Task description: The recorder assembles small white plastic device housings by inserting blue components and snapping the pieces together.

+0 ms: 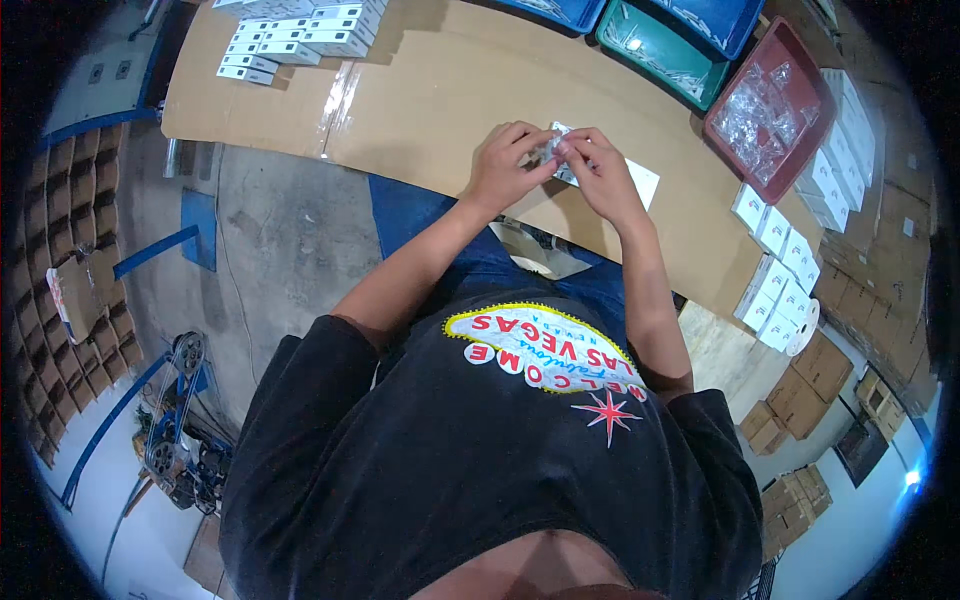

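Above the near edge of the cardboard-covered table, my two hands meet around a small crinkled clear plastic packet. My left hand pinches it from the left with thumb and forefinger. From the right, the closed fingers of my right hand grip the same packet. What the packet contains is too small to make out. A white box lies flat on the table under and beside my right hand, partly hidden by it.
At the back right stand a red tray of clear plastic packets, a green tray and blue trays of slender white pieces. Small white boxes are stacked at the back left, along the right edge and past the red tray.
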Demonstrator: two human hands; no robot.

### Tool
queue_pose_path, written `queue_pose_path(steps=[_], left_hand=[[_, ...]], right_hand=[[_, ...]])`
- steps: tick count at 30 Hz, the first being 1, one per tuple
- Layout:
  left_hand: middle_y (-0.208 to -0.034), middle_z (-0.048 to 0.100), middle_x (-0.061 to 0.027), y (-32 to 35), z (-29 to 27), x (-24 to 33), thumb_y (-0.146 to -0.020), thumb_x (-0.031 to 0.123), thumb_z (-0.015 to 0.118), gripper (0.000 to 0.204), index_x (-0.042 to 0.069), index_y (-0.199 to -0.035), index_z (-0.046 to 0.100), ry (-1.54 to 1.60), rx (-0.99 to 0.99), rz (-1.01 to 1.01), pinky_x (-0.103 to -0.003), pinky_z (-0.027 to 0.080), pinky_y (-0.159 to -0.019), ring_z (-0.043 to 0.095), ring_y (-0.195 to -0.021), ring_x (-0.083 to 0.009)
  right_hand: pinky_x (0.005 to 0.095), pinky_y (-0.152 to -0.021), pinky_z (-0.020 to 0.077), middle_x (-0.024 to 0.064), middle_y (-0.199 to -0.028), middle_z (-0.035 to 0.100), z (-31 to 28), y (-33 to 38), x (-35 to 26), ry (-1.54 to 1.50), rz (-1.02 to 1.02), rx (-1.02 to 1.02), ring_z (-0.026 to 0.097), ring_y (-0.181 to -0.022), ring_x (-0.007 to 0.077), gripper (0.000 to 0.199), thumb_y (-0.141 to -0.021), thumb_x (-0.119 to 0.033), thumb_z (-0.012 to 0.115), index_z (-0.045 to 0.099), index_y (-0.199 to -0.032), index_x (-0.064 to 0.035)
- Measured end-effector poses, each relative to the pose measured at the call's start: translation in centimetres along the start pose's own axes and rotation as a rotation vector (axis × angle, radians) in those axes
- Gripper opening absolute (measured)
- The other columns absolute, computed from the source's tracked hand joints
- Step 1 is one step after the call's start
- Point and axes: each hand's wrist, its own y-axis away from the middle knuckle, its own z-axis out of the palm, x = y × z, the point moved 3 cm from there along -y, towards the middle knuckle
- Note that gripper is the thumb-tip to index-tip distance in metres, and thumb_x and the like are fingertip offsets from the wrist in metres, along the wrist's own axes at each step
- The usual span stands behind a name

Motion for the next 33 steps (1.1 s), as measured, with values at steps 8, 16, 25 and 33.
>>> queue_pose_path(steps=[8,16,25,33], left_hand=[[-0.096,0.069,-0.005,0.3,0.0,0.0,-0.077,0.019,0.08,0.031,0.01,-0.107,0.075,0.05,-0.07,-0.034,-0.037,0.055,-0.074,0.066,-0.086,-0.0252],[-0.091,0.068,-0.0073,-0.5,0.3,0.0,-0.078,0.019,0.083,0.033,0.008,-0.108,0.075,0.04,-0.029,0.013,-0.037,0.055,-0.073,0.066,-0.083,-0.026],[-0.09,0.069,-0.0072,0.1,0.4,0.7,-0.08,0.018,0.085,0.034,0.008,-0.11,0.075,0.024,-0.083,-0.034,-0.036,0.055,-0.073,0.067,-0.082,-0.0239],[-0.092,0.069,-0.008,0.0,0.5,0.5,-0.08,0.018,0.084,0.035,0.006,-0.112,0.075,0.026,-0.085,-0.034,-0.035,0.054,-0.074,0.066,-0.081,-0.0227]], right_hand=[[0.0362,-0.087,0.0517,0.0124,-0.113,0.064,1.1,0.3,0.3,0.016,0.038,-0.07,0.066,-0.1,0.0275,0.031,-0.105,-0.029,0.06,0.073,-0.112,-0.0014],[0.0286,-0.086,0.0487,0.0085,-0.112,0.066,-1.1,-0.8,1.0,-0.144,-0.022,0.072,0.062,-0.099,0.0164,0.024,-0.106,-0.017,0.059,0.073,-0.11,0.0026],[0.0373,-0.072,0.0544,0.0098,-0.099,0.076,-9.5,-6.4,3.5,0.179,0.091,0.459,0.07,-0.076,0.0252,0.023,-0.095,-0.025,0.069,0.075,-0.109,-0.0072],[0.0448,-0.078,0.057,0.0123,-0.099,0.077,-13.7,-15.0,6.6,0.486,0.227,0.522,0.073,-0.092,0.033,0.021,-0.087,-0.027,0.075,0.077,-0.099,-0.01]])
